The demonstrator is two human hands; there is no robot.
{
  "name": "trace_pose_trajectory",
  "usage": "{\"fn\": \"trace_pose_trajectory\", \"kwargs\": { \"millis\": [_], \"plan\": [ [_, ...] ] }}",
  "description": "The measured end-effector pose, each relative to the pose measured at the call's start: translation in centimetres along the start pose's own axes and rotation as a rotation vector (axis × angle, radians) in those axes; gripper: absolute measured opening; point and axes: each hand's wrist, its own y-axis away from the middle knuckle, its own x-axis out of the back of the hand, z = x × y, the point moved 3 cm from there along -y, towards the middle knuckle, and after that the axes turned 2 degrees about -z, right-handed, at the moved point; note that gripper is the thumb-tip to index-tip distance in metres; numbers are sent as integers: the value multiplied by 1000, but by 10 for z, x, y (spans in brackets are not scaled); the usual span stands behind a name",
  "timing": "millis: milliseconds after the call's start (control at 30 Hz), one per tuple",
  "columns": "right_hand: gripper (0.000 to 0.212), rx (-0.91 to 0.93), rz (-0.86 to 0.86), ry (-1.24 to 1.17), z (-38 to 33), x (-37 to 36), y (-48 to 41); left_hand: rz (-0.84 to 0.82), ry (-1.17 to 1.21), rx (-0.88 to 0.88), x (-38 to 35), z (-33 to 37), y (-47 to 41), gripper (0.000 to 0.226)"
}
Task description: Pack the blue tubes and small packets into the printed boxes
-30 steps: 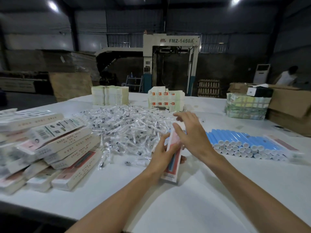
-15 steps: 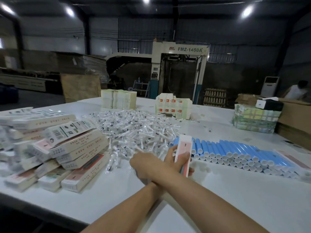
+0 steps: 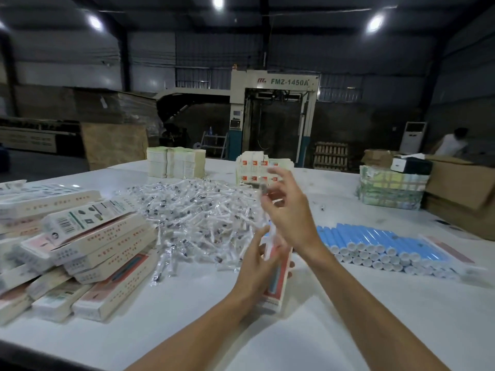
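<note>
Hall: dim shed under bright ceiling lamps [image 3: 375, 22]. A pale machine [image 3: 288, 81] lettered FMZ-1450A stands at the back, its foot hidden behind goods on the table.
Table: the white table [image 3: 348, 330] fills the lower view, with its near edge and both sides cut off.
Carton: a brown cardboard carton [image 3: 460, 188] sits at the far right, cut by the frame edge. A dark item on top is too blurred to name.
Printed boxes: the printed boxes [image 3: 80, 245] are piled loosely at the left and the pile runs out of view. The print is too small to read.
Small packets: the small packets [image 3: 192, 215] form a wide clear heap mid-table, between the boxes and the tubes. Its near right part is hidden behind the hands.
Blue tubes: the blue tubes [image 3: 375, 242] lie side by side on the right, white ends toward the camera. The row's right end blurs under clear wrap.
Far stacks: a cream stack [image 3: 176, 162] and a red-and-white stack [image 3: 254, 167], the latter partly behind fingers. A green bundle [image 3: 391, 188] lies beside the carton.
Bystander: a person [image 3: 452, 141] behind the carton, blurred, only the upper body showing.
Left hand: the left hand [image 3: 254, 269] grips the held box [image 3: 274, 290] near upright over the table, fingers covering much of its face.
Right hand: the right hand [image 3: 289, 212] is above the box's top, pinching a clear packet [image 3: 263, 188]. The blur hides whether the packet's lower end is inside the box.
</note>
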Motion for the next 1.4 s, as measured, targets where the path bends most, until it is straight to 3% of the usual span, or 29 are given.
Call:
{"fn": "trace_pose_trajectory", "kwargs": {
  "millis": [100,200,433,633,833,1033,1233,1333,1400],
  "plan": [
    [31,-128,269,-196,22,55,-15,18,-60,2,3,-3,-2,51],
    [27,-268,362,-325,48,81,-18,42,-66,-3,5,-3,-5,59],
    [29,-278,241,-333,66,72,-8,79,-183,-37,3,2,-7,56],
    [29,-243,142,-144,63,59,-6,65,-158,-61,3,-1,-11,60],
    [22,-206,-84,89,55,49,-6,25,-140,-69,2,-4,-11,60],
    [11,-192,-145,197,58,50,6,37,-95,-39,0,-2,-15,56],
    [27,-229,-117,140,73,64,36,12,-55,37,-13,5,-30,58],
    [46,-284,35,-44,82,75,55,-23,-2,74,-23,2,-38,56],
    [51,-363,33,-184,89,76,67,-65,21,94,-32,-5,-40,58]
  ]
}}
